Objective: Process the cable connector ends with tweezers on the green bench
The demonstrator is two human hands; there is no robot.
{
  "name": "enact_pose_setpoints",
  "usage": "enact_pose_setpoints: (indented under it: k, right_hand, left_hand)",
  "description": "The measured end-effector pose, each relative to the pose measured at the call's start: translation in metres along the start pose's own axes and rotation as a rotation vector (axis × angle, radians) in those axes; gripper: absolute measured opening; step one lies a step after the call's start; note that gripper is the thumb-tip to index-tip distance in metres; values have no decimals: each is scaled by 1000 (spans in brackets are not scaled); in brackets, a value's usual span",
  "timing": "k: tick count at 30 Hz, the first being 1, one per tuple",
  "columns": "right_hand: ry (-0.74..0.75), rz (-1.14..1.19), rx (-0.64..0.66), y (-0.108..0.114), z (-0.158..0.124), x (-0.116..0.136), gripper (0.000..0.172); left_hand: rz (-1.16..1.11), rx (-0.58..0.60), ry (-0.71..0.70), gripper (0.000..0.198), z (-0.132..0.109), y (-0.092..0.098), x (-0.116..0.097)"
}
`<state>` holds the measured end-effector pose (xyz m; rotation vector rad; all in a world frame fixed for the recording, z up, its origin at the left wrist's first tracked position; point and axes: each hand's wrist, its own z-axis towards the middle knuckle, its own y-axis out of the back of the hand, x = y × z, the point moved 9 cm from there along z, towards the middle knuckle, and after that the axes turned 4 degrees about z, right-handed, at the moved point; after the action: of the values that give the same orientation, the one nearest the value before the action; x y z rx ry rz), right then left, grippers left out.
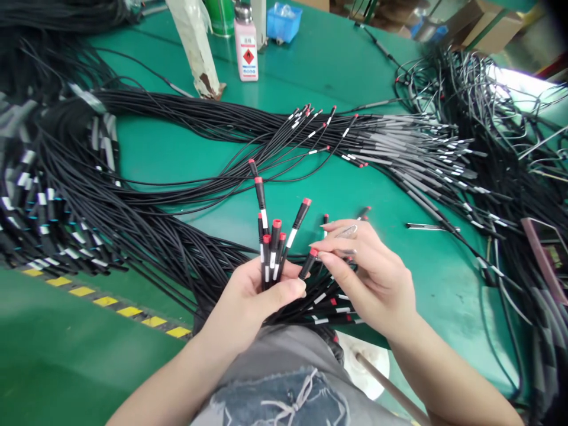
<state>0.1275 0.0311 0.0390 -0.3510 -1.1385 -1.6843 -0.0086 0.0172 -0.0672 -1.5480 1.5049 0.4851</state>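
My left hand (252,299) is closed round a bunch of black cables with red-tipped ends (271,242) that stand up from the fist. My right hand (368,275) pinches one red-tipped cable end (309,263) next to the bunch, and a thin metal tool (348,232) lies across its fingers. More red-tipped cables (332,307) lie under both hands at the near edge of the green table (186,148).
Large heaps of black cables (66,195) cover the left, back and right of the table. A white bottle with a red hazard label (246,50), a blue box (284,21) and a wrapped post (195,47) stand at the far side. Metal tweezers (428,226) lie to the right.
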Motion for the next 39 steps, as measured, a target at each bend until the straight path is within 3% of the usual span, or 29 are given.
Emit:
enact_pose_setpoints:
  k: [7, 12, 22, 29, 34, 39]
  right_hand:
    - [70, -182, 74, -2, -1, 5, 10]
    - [86, -260, 81, -3, -3, 5, 8]
    - [-50, -75, 38, -1, -4, -6, 13]
    - [-75, 52, 56, -2, -2, -10, 16]
    - [-60, 53, 64, -2, -3, -9, 17]
    - [-7, -88, 87, -4, -3, -4, 15]
  left_hand:
    - [205, -5, -141, 10, -1, 2, -5]
    - [261, -13, -163, 10, -1, 2, -7]
    - [19, 125, 4, 20, 3, -8, 1]
    - [-50, 162, 34, 22, 4, -11, -1]
    - [-49, 144, 50, 25, 3, -10, 0]
    - [-44, 151, 61, 21, 3, -9, 3]
